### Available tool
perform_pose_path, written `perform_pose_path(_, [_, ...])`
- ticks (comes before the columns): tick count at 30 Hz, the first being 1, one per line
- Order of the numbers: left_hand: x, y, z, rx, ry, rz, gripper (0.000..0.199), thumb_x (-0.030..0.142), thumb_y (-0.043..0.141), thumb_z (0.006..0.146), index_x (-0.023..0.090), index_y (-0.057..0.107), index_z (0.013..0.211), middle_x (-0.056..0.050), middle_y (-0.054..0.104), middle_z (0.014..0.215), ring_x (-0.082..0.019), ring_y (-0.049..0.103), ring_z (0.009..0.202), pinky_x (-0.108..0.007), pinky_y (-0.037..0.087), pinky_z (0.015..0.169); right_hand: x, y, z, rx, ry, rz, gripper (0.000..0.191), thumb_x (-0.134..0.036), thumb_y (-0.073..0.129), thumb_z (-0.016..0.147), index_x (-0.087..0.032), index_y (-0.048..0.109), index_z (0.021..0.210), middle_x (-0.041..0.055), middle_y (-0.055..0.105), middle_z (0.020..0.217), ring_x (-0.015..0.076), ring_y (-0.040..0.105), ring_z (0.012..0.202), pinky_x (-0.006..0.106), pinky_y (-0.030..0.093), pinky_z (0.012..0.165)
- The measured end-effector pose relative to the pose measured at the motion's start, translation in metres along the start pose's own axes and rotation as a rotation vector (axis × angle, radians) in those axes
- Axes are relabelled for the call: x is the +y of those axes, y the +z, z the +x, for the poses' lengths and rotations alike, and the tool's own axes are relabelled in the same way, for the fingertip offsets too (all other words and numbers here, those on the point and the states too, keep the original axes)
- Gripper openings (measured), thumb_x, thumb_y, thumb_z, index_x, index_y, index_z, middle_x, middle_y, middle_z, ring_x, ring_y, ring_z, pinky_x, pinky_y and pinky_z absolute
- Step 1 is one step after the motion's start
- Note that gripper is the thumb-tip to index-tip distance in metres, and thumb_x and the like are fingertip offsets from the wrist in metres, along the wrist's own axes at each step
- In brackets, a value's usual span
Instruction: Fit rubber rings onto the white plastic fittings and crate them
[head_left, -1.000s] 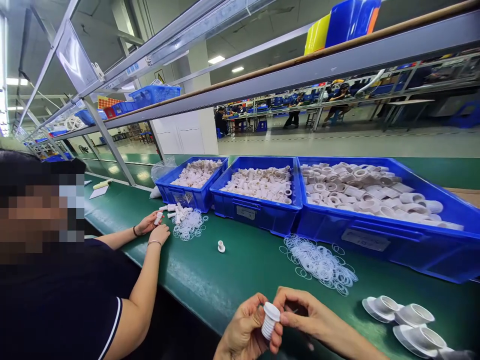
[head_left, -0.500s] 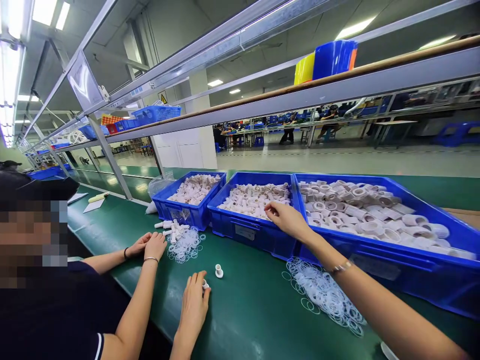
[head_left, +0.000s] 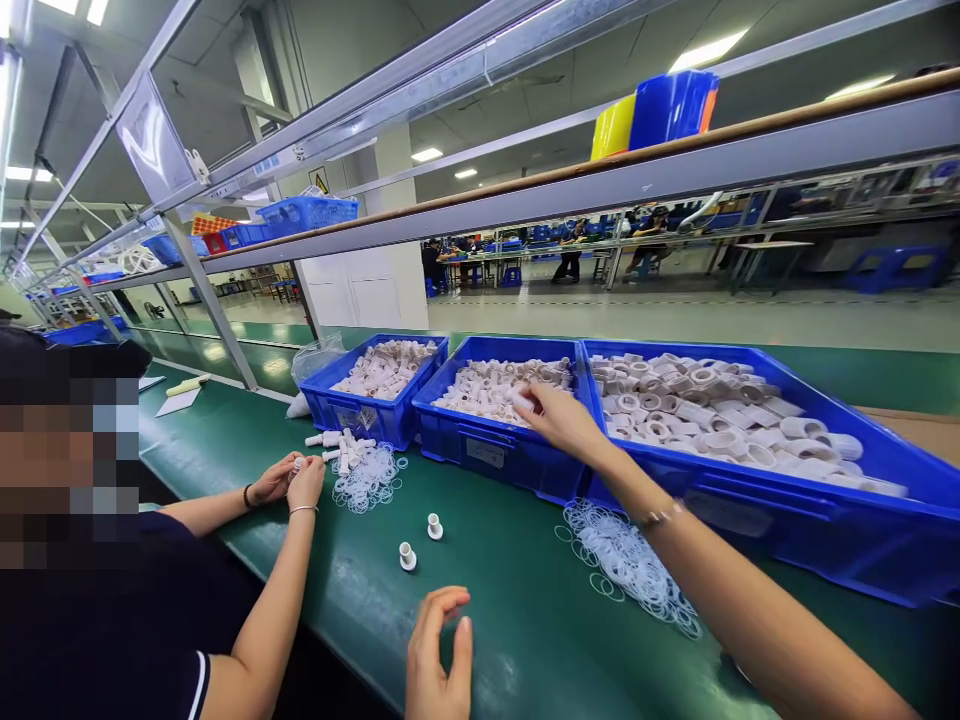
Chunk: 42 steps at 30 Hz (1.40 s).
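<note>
Over the middle blue bin (head_left: 487, 452), my right hand (head_left: 559, 422) pinches a white plastic piece (head_left: 525, 399) above the small white parts. My left hand (head_left: 441, 650) is low over the green table, fingers curved and apart, with nothing between them. Two white flanged pieces stand upright on the table beyond it, one nearer (head_left: 406, 557) and one farther (head_left: 435, 526). A pile of thin clear rings (head_left: 626, 560) lies below my right forearm, in front of the right bin.
A large blue bin (head_left: 750, 500) of wider white rings is at right, a smaller one (head_left: 360, 412) at left. A person's hands (head_left: 296, 482) work at left beside another ring pile (head_left: 367, 480). A shelf (head_left: 480, 225) crosses above.
My left hand has let go of a white flanged piece, now standing on the table, and moved nearer and right. My right hand now holds a white piece and has shifted slightly left.
</note>
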<state>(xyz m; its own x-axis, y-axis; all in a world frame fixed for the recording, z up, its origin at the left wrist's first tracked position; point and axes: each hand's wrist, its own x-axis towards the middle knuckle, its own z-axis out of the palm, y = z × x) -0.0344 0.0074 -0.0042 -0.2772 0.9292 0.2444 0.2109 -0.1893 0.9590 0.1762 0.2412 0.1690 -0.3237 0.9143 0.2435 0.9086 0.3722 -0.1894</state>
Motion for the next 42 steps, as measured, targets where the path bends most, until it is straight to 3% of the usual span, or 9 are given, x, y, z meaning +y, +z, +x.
perform_pose_path(3, [0.001,0.027,-0.004,-0.053,-0.286,-0.400,0.053,0.061,0.056,0.086,0.019,0.060,0.117,-0.015,0.063,0.125,-0.026,0.062,0.112,-0.038,0.053,0.094,-0.038,0.030,-0.090,-0.082,-0.132,0.114,0.016,-0.035,0.054,0.096,-0.024,0.060,0.106,-0.0002,0.070,0.094,0.0150,0.064,0.079,0.023,0.046,0.068])
perform_pose_path(8, [-0.015,0.063,-0.014,-0.069,-0.562,-0.775,0.063,0.065,0.069,0.074,0.017,0.059,0.114,-0.013,0.067,0.119,-0.026,0.063,0.115,-0.030,0.054,0.088,-0.068,0.087,-0.192,-0.221,-0.355,0.288,0.011,-0.029,0.061,0.091,-0.022,0.062,0.099,0.0026,0.069,0.094,0.0189,0.064,0.083,0.027,0.046,0.069])
perform_pose_path(12, [-0.017,0.067,-0.019,-0.058,-0.553,-0.738,0.056,0.064,0.068,0.076,0.018,0.053,0.105,-0.009,0.072,0.096,-0.020,0.070,0.085,-0.027,0.057,0.068,-0.026,0.096,-0.176,-0.144,-0.265,0.182,0.014,-0.033,0.054,0.098,-0.025,0.064,0.094,0.0010,0.068,0.089,0.0164,0.063,0.080,0.024,0.047,0.068])
perform_pose_path(16, [-0.012,0.059,-0.015,-0.117,-0.443,-0.624,0.052,0.065,0.066,0.077,0.019,0.048,0.093,-0.004,0.070,0.079,-0.010,0.059,0.051,-0.018,0.046,0.041,0.024,0.111,-0.139,0.034,-0.117,-0.128,0.014,-0.013,0.053,0.089,-0.016,0.065,0.083,0.0150,0.067,0.090,0.0317,0.061,0.091,0.040,0.045,0.077])
perform_pose_path(21, [-0.013,0.047,-0.011,-0.160,-0.392,-0.550,0.059,0.066,0.070,0.073,0.014,0.061,0.099,-0.003,0.063,0.076,-0.007,0.055,0.050,-0.018,0.045,0.041,0.043,0.134,-0.123,0.048,-0.134,-0.137,0.023,-0.009,0.045,0.088,-0.015,0.064,0.075,0.0175,0.066,0.084,0.0337,0.060,0.086,0.044,0.042,0.075])
perform_pose_path(26, [-0.011,0.036,-0.010,-0.071,-0.360,-0.450,0.063,0.061,0.067,0.079,0.012,0.059,0.119,0.000,0.054,0.076,-0.011,0.057,0.062,-0.023,0.052,0.052,0.016,0.128,-0.131,0.005,-0.182,0.033,0.022,-0.024,0.046,0.094,-0.020,0.061,0.079,0.0069,0.064,0.079,0.0239,0.058,0.078,0.036,0.044,0.071])
perform_pose_path(31, [0.001,0.024,-0.005,-0.168,-0.290,-0.457,0.058,0.049,0.065,0.085,0.016,0.046,0.129,-0.008,0.065,0.093,-0.018,0.066,0.082,-0.034,0.057,0.079,-0.043,0.105,-0.154,-0.213,-0.233,0.679,0.026,-0.036,0.044,0.100,-0.022,0.057,0.082,0.0007,0.059,0.083,0.0167,0.056,0.079,0.029,0.046,0.072])
perform_pose_path(34, [0.009,0.017,-0.003,-0.242,-0.283,-0.452,0.064,0.046,0.066,0.086,0.018,0.040,0.137,-0.008,0.067,0.094,-0.018,0.067,0.083,-0.036,0.056,0.082,-0.064,0.096,-0.162,-0.272,-0.252,0.808,0.028,-0.040,0.047,0.100,-0.022,0.056,0.081,0.0005,0.057,0.084,0.0166,0.054,0.080,0.029,0.044,0.073])
perform_pose_path(42, [0.028,0.006,-0.002,-0.319,-0.255,-0.282,0.034,0.045,0.067,0.084,0.018,0.064,0.103,-0.007,0.073,0.088,-0.016,0.066,0.076,-0.027,0.054,0.070,-0.075,0.086,-0.174,-0.363,-0.344,0.816,0.031,-0.042,0.042,0.103,-0.022,0.053,0.082,0.0003,0.055,0.085,0.0164,0.052,0.081,0.029,0.043,0.074])
